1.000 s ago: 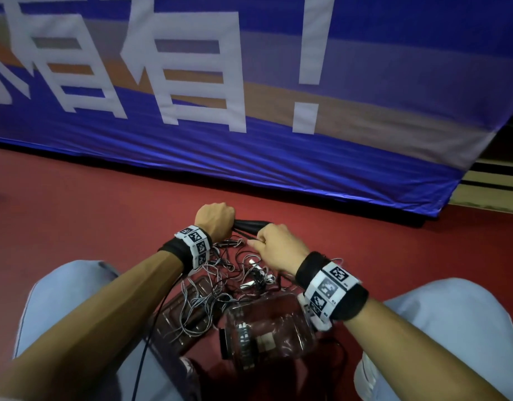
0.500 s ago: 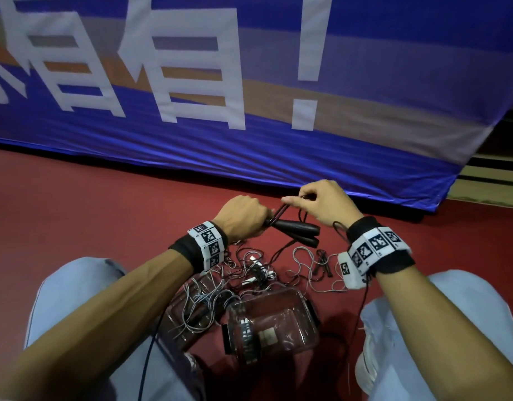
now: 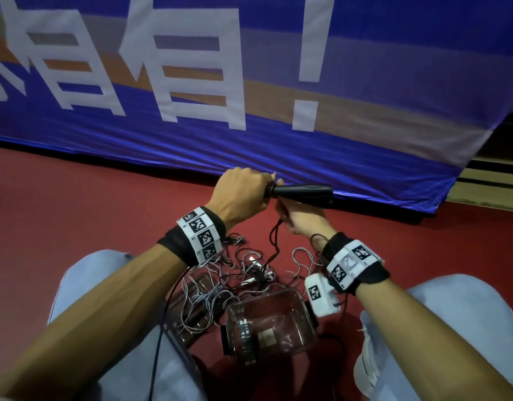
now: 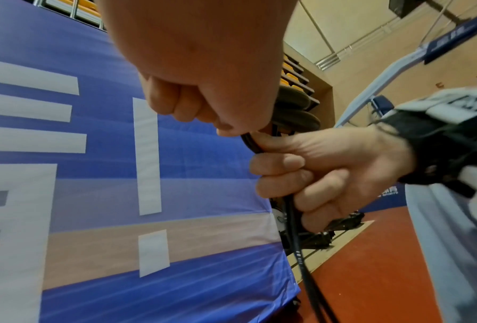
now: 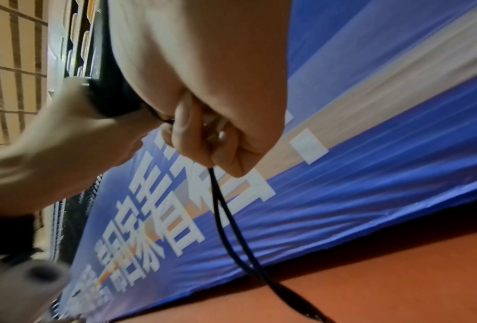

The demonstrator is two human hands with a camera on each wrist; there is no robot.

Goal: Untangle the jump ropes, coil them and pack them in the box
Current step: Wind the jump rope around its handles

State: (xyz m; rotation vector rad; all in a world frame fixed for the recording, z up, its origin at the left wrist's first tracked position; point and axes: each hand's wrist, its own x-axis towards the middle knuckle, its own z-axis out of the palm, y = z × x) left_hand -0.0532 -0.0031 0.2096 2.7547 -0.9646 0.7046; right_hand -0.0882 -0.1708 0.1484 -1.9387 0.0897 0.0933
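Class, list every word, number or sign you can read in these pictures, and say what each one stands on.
"有": large white character on the blue banner, head view.
"!": white exclamation mark on the same banner.
Square black-and-white code markers, no readable text: on the left wristband and right wristband.
Label on the clear box: too small to read.
Characters farther along the banner, right wrist view: too blurred.
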